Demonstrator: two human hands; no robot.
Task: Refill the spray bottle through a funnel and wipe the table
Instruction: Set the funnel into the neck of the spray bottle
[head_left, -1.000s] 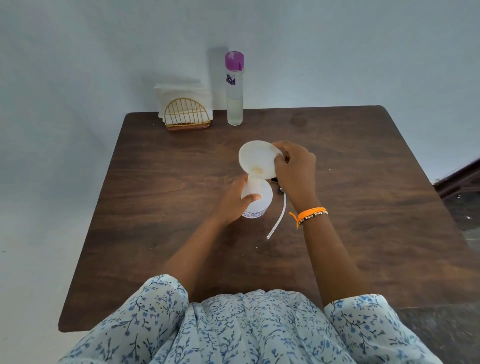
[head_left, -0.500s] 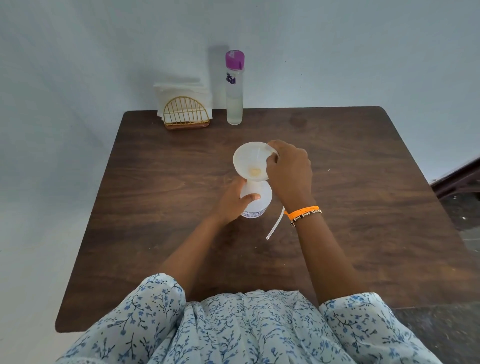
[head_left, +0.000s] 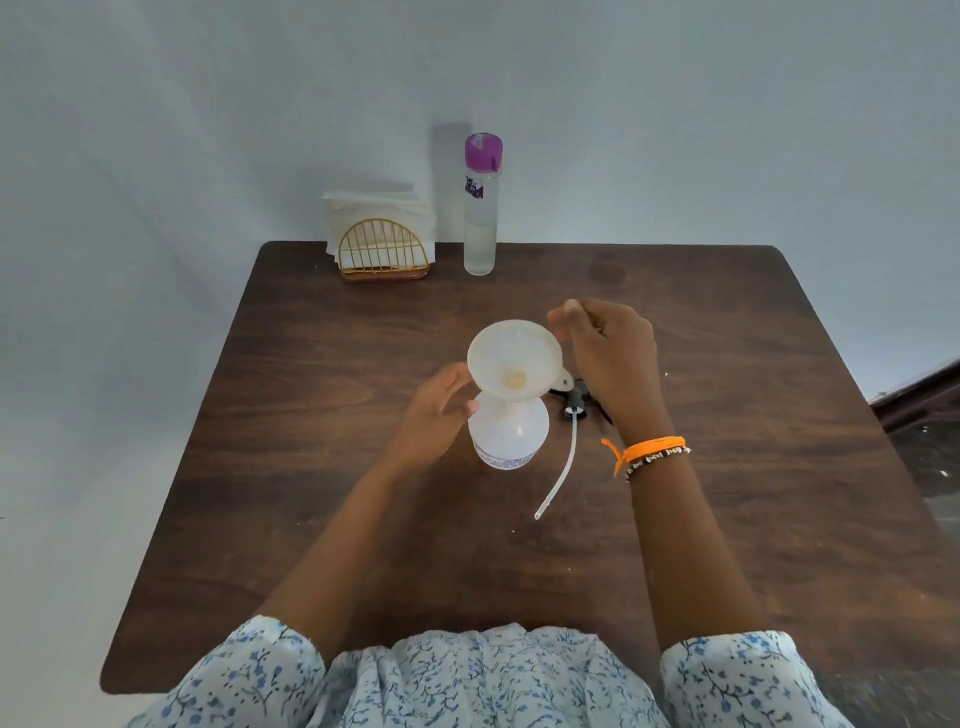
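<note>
A white spray bottle (head_left: 508, 434) stands in the middle of the dark wooden table (head_left: 727, 415). A white funnel (head_left: 514, 358) sits upright in its neck. My left hand (head_left: 434, 415) rests against the bottle's left side, fingers loosely spread. My right hand (head_left: 605, 353) hovers just right of the funnel rim, fingers apart, holding nothing. The black spray head (head_left: 574, 402) with its long white dip tube (head_left: 558, 467) lies on the table right of the bottle, partly hidden under my right hand.
A tall clear bottle (head_left: 480, 208) with a purple cap, about half full of clear liquid, stands at the table's back edge. Left of it a gold wire holder (head_left: 383, 252) keeps white napkins upright. A wall rises right behind the table.
My right hand set the funnel upright into the bottle neck, then let go and drew away to the right. My left hand loosened on the bottle.
</note>
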